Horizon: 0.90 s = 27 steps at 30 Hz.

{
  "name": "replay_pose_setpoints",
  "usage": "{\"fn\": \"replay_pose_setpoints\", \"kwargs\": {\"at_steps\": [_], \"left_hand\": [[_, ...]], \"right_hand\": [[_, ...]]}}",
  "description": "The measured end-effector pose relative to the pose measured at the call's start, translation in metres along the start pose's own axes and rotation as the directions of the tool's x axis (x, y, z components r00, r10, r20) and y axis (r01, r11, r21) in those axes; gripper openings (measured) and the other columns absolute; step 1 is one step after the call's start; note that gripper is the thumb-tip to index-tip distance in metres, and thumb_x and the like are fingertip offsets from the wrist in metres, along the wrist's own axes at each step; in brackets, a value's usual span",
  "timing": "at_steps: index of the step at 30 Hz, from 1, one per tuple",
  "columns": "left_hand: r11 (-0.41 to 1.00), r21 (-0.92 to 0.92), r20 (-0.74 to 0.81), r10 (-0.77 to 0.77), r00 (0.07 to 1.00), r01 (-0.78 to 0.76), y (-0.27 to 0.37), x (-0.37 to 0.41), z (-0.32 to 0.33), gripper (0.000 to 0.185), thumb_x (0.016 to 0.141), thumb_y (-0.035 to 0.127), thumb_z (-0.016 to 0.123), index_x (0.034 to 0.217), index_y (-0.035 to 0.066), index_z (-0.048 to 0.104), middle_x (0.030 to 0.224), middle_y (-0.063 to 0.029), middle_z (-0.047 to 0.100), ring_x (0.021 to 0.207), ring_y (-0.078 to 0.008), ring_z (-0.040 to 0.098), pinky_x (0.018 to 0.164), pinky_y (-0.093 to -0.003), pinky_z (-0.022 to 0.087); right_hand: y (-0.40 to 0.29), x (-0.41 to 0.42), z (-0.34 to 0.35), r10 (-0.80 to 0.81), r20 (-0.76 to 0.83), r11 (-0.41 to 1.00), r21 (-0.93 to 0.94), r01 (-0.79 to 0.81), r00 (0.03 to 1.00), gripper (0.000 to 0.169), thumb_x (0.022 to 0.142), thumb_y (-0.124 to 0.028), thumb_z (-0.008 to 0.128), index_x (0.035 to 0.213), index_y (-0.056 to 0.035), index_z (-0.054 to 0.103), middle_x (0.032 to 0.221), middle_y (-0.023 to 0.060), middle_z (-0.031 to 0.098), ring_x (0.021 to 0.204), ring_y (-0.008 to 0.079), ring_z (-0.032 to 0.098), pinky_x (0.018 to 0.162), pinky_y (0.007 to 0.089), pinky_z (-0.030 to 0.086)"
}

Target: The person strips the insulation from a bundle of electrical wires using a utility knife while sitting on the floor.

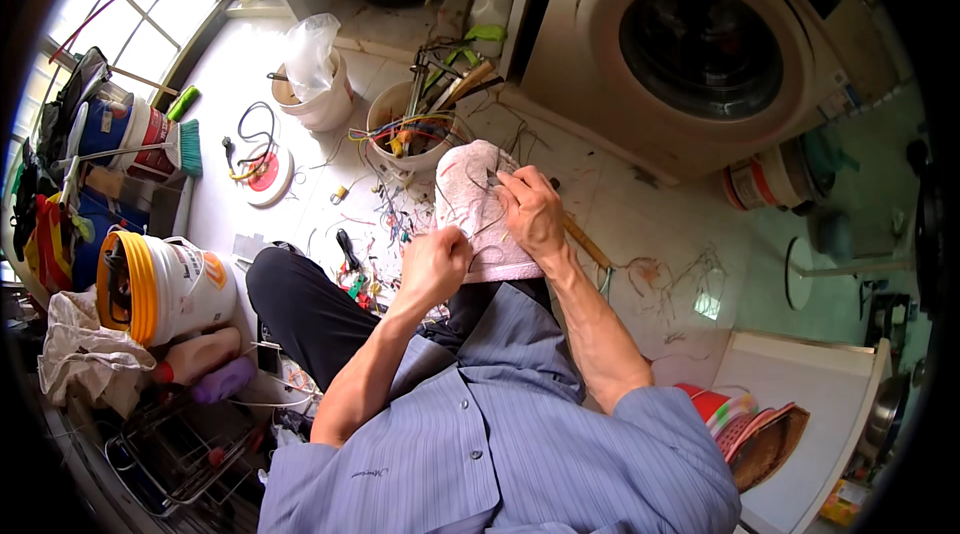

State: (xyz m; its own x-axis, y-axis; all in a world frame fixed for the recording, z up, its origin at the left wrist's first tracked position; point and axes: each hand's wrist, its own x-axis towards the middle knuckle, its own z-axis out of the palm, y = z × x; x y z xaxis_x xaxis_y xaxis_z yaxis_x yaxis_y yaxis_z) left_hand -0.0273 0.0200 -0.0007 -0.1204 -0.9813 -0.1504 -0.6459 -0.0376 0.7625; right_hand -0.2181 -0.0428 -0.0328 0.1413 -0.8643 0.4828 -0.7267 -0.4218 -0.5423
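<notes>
A pink towel [480, 222] lies over my knee, with thin dark wires [450, 200] curling across it. My right hand [531, 207] is closed over the towel, its thumb and fingertips pinching a thin wire near a small dark piece. Lower and to the left, my left hand [437, 262] is a fist at the towel's left edge, and a fine strand seems to run from it; what its fingers hold is mostly hidden. Many short wire scraps [394, 215] are scattered on the floor beyond the left hand.
A bucket [412, 159] of tools and coloured wires stands just beyond the towel, beside a bucket [322, 110] with a plastic bag. A washing machine [600, 110] is at the upper right. A wooden handle [586, 241] lies right of my knee; a white bucket [191, 286] sits left.
</notes>
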Motion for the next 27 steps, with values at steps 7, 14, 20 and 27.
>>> {"fn": "replay_pose_setpoints", "kwargs": {"at_steps": [7, 14, 20, 27], "left_hand": [[0.988, -0.136, 0.044, -0.064, 0.997, 0.070, -0.012, -0.030, -0.005, 0.014, 0.088, 0.012, 0.062, 0.089, -0.001, 0.067, 0.077, -0.0207, 0.066, 0.074, -0.0335, 0.067, 0.068, -0.0414, 0.051], [0.794, -0.573, 0.166, -0.133, 0.977, 0.205, -0.007, -0.009, 0.002, 0.023, 0.096, 0.017, 0.058, 0.087, -0.003, 0.066, 0.073, -0.0047, 0.065, 0.069, -0.0122, 0.060, 0.064, -0.0286, 0.048], [0.826, -0.518, 0.172, -0.155, 0.973, 0.223, -0.004, 0.016, 0.004, 0.029, 0.098, 0.024, 0.057, 0.084, 0.001, 0.066, 0.068, 0.0003, 0.058, 0.059, -0.0089, 0.049, 0.053, -0.0255, 0.037], [0.858, -0.444, 0.061, -0.258, 0.964, 0.258, 0.002, 0.035, 0.012, 0.027, 0.091, 0.021, 0.059, 0.083, -0.003, 0.068, 0.065, -0.0004, 0.059, 0.058, -0.0084, 0.051, 0.052, -0.0270, 0.039]], "right_hand": [[0.000, 0.002, -0.002, 0.006, -0.003, 1.000, 0.025, -0.006, 1.000, 0.026, 0.080, -0.008, 0.077, 0.106, -0.0019, 0.074, 0.093, 0.0104, 0.064, 0.087, 0.0314, 0.065, 0.077, 0.0398, 0.055], [0.002, 0.001, -0.003, 0.004, -0.011, 1.000, 0.005, -0.004, 1.000, 0.026, 0.081, -0.009, 0.077, 0.106, -0.0019, 0.074, 0.094, 0.0110, 0.065, 0.086, 0.0314, 0.064, 0.076, 0.0399, 0.055], [0.001, -0.001, -0.003, 0.012, -0.011, 1.000, -0.012, -0.013, 1.000, 0.027, 0.082, -0.010, 0.077, 0.107, -0.0021, 0.073, 0.094, 0.0113, 0.064, 0.086, 0.0315, 0.064, 0.076, 0.0400, 0.054], [0.003, -0.004, -0.005, -0.026, -0.019, 1.000, 0.018, 0.026, 0.999, 0.026, 0.082, -0.012, 0.077, 0.106, -0.0031, 0.073, 0.092, 0.0106, 0.063, 0.086, 0.0310, 0.063, 0.076, 0.0398, 0.054]]}}
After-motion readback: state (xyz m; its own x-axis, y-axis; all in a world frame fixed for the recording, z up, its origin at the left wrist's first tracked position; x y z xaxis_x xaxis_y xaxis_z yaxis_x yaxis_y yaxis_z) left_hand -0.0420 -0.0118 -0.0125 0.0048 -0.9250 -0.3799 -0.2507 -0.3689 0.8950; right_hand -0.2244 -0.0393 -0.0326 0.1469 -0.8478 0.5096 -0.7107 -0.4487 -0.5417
